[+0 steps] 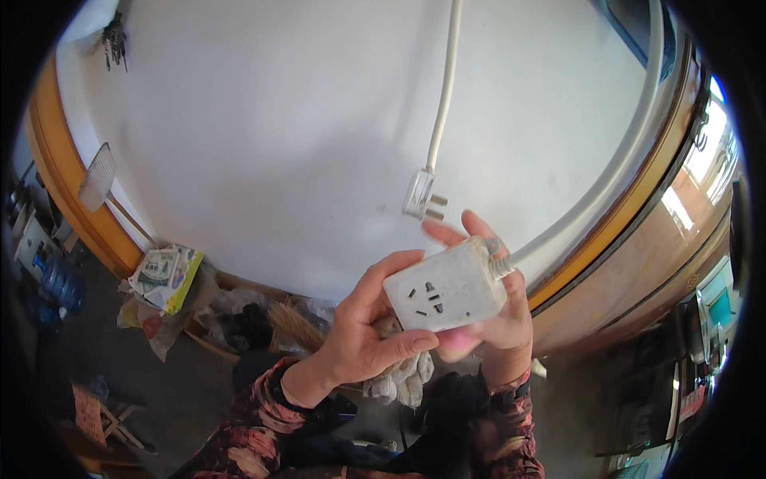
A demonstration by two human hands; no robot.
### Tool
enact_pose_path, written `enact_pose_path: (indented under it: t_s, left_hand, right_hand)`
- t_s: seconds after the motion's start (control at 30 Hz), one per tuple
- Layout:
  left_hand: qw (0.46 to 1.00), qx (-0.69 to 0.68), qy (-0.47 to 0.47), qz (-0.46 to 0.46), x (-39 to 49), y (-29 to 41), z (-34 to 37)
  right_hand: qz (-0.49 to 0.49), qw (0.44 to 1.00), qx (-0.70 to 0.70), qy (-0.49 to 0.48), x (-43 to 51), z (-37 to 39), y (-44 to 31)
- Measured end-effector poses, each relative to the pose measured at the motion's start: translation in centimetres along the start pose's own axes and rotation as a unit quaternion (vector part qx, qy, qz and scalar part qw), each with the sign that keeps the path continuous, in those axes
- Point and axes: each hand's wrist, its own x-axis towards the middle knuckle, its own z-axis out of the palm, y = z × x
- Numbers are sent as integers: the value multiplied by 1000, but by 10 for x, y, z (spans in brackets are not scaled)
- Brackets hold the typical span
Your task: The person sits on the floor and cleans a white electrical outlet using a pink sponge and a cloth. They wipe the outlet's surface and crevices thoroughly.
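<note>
A dirty white extension socket box (443, 290) with dark slots in its face is tilted in front of me. My left hand (371, 323) grips its left end, thumb along the lower edge and fingers at the upper one. Behind its right end is my right hand (508, 317), blurred, some fingers spread past the top edge; its hold on the box is partly hidden. A thick white cable (574, 224) leaves the box through a ribbed collar. Just above hangs a clear-bodied plug (421, 193) on a white cord (446, 96), prongs pointing right, apart from the box.
A pale knit glove (401, 377) hangs below my hands. The white wall (269, 120) stands close ahead. To the left, a fly swatter (99, 176) leans above a printed box (167, 272). A cardboard box (209, 338) with plastic bags sits below; a blue water bottle (63, 284) stands far left.
</note>
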Motion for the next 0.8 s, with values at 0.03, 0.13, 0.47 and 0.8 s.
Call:
enact_pose_path:
  t_s: [0.03,0.13,0.47,0.8]
  left_hand:
    - [1000,8,-7,-2,0,-2,1]
    - [1000,23,2,-21,-1,-12,0]
    - [941,16,305,-144,-20,-39,-43]
    - [941,-250,227,-20,-16,5,34]
  right_hand:
    - [-26,1000,-9,-8,2,-4,1]
    - [-57,997,-3,-44,7,-11,6]
    - [-9,993,66,94,-16,18,-16]
    - [74,988,113,81,-23,42,-13]
